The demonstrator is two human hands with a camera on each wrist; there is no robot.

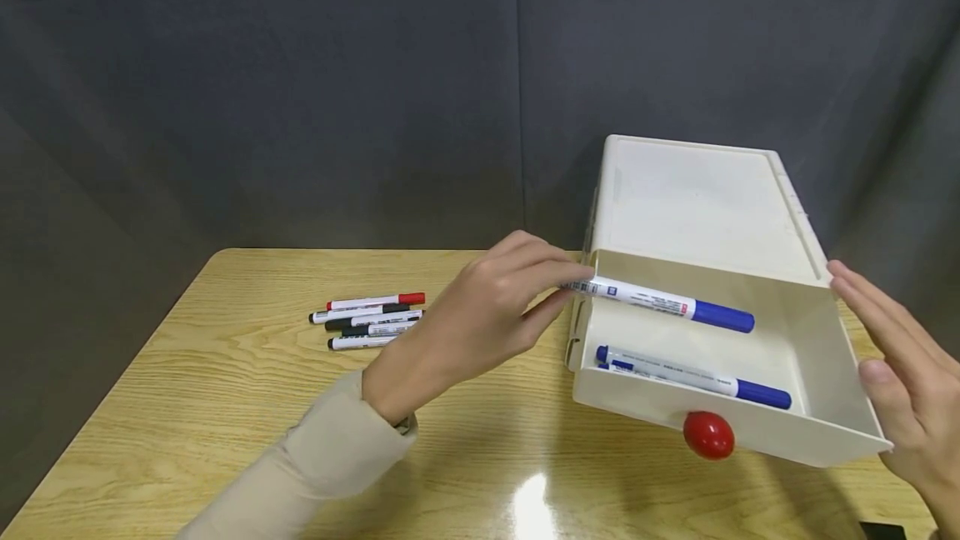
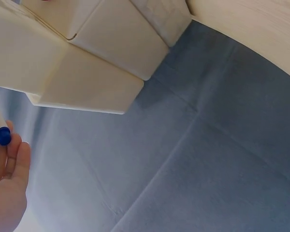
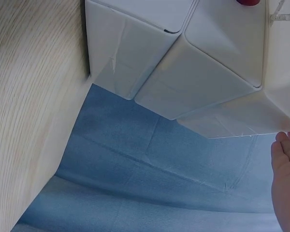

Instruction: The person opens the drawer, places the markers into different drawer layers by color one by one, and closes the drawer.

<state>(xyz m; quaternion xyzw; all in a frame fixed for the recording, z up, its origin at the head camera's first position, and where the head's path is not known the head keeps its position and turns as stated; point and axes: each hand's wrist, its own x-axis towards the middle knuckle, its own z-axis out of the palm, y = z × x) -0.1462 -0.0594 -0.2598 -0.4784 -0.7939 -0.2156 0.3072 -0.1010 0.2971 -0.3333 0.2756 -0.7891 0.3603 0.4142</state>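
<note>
My left hand (image 1: pixel 495 302) pinches a blue whiteboard marker (image 1: pixel 648 298) by its rear end, its blue cap pointing right over the pulled-out drawer (image 1: pixel 795 444). In the left wrist view, the marker's blue end (image 2: pixel 3 136) pokes out between the fingers. Inside the drawer, another blue marker (image 1: pixel 675 372) lies along the front wall, largely covering a further one beneath it. A red round knob (image 1: pixel 708 435) sits on the drawer front. My right hand (image 1: pixel 911 390), fingers extended, is at the drawer unit's right side; its fingertips (image 3: pixel 282 137) reach the white plastic edge in the right wrist view.
Several black markers and a red marker (image 1: pixel 377 302) lie in a group on the wooden table (image 1: pixel 225 407), left of my left hand. The white drawer unit (image 1: pixel 697 198) stands at the table's right, with a dark curtain (image 1: pixel 337 107) behind.
</note>
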